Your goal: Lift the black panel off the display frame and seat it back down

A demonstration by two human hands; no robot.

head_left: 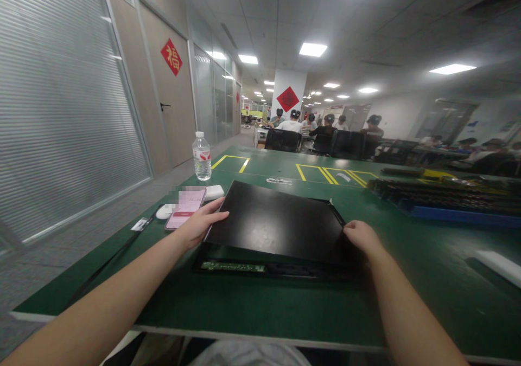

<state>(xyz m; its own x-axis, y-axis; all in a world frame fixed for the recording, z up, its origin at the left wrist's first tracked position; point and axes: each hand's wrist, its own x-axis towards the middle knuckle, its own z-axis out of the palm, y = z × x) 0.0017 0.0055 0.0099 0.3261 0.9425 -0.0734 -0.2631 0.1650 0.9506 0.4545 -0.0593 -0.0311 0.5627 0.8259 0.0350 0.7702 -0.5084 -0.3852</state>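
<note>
A glossy black screen panel (272,219) lies tilted over a shallow black frame (325,273) on the green table (260,306). Below the panel's near edge a green circuit board strip (234,267) shows inside the frame. My left hand (203,222) grips the panel's left edge, thumb on top and the other fingers partly hidden beneath. At the right edge, my right hand (362,237) pinches the panel's side close to the frame's raised rim; its fingertips are partly hidden.
Left of the panel are a phone (185,211), a white case (214,192), a water bottle (202,157) and a black strap (118,249). A blue tray (464,217) with stacked dark parts stands at right, near a white bar (500,265). Several people sit at the back.
</note>
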